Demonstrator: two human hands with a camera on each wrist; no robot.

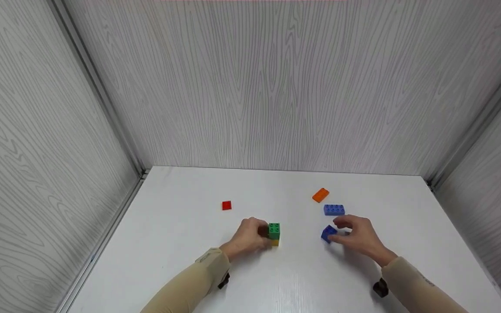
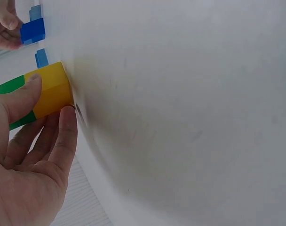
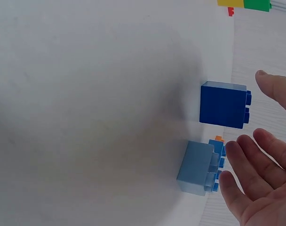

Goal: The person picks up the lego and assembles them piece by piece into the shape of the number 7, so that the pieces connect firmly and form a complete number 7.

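A green toy brick sits on top of a yellow brick, and the two make an upright stack on the table. My left hand pinches this stack from its left side; in the left wrist view the thumb lies across the seam of the two colours. My right hand is beside a dark blue brick, thumb and fingers spread apart around its studded end. Close under the right fingers stands a light blue brick, mostly hidden by the hand in the head view.
Beyond the right hand lies a blue brick with several studs. An orange flat brick lies farther back, and a small red piece is at the left. Wood-grain panels enclose the white table at the back and sides.
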